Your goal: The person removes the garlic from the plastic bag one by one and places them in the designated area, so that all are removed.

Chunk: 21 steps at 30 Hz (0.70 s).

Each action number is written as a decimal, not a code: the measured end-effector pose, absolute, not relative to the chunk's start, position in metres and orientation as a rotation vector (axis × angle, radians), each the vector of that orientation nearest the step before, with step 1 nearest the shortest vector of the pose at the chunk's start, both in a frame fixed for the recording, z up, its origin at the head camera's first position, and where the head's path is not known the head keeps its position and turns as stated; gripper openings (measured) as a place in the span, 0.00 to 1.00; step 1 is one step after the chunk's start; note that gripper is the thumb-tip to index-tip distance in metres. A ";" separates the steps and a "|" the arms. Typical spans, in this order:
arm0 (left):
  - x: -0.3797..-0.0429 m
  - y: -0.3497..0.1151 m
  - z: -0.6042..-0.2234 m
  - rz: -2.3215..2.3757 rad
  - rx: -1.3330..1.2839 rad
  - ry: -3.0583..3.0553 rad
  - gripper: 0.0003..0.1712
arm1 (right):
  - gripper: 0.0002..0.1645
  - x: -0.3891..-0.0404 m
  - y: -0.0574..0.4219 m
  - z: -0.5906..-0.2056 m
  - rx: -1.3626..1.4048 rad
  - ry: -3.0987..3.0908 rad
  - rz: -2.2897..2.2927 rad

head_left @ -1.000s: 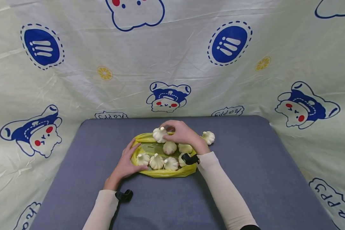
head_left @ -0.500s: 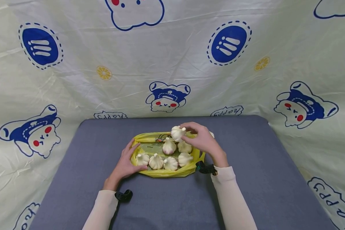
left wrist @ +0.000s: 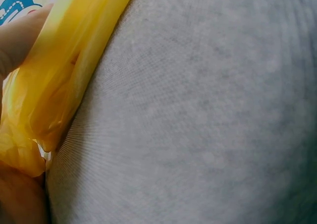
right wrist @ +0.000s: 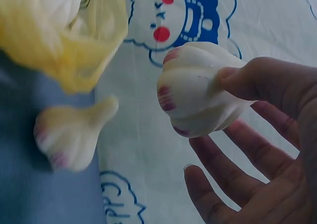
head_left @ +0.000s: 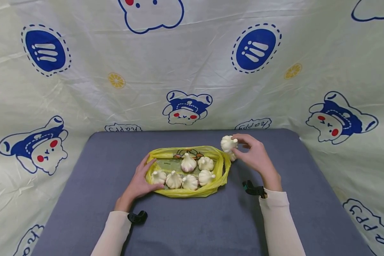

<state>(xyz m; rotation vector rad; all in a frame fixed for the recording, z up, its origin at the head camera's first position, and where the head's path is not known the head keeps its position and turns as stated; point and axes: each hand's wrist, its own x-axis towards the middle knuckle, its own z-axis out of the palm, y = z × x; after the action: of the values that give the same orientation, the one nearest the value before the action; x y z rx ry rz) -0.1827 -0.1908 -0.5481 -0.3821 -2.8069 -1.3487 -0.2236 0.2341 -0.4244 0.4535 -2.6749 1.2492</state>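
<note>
Pinching one garlic bulb [head_left: 228,143] between thumb and fingers, right hand [head_left: 255,155] is just beyond the right end of the yellow bag [head_left: 208,192]; second bulb [right wrist: 72,137] below (partly hidden, seemingly resting on the blue-grey table [head_left: 185,224]). Left hand [head_left: 141,180] lies spread against the bag's left end; six bulbs [head_left: 190,182] inside

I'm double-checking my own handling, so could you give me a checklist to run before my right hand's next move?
1. Held garlic bulb secured: ok, pinched by the right hand.
2. Yellow bag steadied: ok, the left hand holds its left end.
3. Held bulb clear of the loose bulb: ok, they are apart.
4. Spot just right of the bag free: not ok, the loose bulb lies there.
5. Nothing hidden under the bag's folds: cannot tell; six bulbs show inside.
</note>
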 end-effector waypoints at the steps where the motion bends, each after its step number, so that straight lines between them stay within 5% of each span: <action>1: -0.183 -0.191 -0.548 -1.350 -0.381 -2.807 0.63 | 0.24 -0.223 0.238 -0.425 0.446 -2.674 1.238; 21: -0.182 -0.191 -0.550 -1.350 -0.381 -2.807 0.63 | 0.24 -0.232 0.294 -0.455 0.220 -2.777 1.141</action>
<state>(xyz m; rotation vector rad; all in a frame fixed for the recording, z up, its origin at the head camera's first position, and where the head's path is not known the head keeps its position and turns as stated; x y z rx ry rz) -0.1822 -0.1910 -0.5505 -0.3809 -2.8070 -1.3503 -0.2316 0.2937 -0.4555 0.2198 -2.7774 1.1413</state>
